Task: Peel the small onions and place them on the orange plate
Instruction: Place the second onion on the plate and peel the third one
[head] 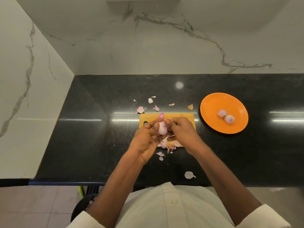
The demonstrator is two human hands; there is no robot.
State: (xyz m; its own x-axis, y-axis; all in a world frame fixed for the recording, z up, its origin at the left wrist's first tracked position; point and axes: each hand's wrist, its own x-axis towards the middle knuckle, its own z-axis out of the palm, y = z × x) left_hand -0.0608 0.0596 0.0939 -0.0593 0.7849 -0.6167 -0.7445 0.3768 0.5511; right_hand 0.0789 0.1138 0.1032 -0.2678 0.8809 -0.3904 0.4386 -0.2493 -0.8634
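1. I see the left hand cupping a small onion just above the wooden cutting board; its fingers curl round the bulb with the thumb pressed on its near face, which I judge keeps the bulb from turning while skin is pulled.
2. The right hand sits just beside the onion, its fingers curled inward with the tips at the bulb's top. It appears to pinch a strip of peel that stands up pink above the bulb, though the contact itself is too small for me to be sure.
3. The work is held over the board, I reckon, so loose skin falls there; scraps of onion skin lie on the black desk beyond the board, more lie at its near edge, and one piece sits near the desk's front.
4. The orange plate stands to the right of the board, within easy reach of the right hand, and carries two peeled onions touching each other.
5. My judgement: this bulb is mostly bare, so the plate comes next.
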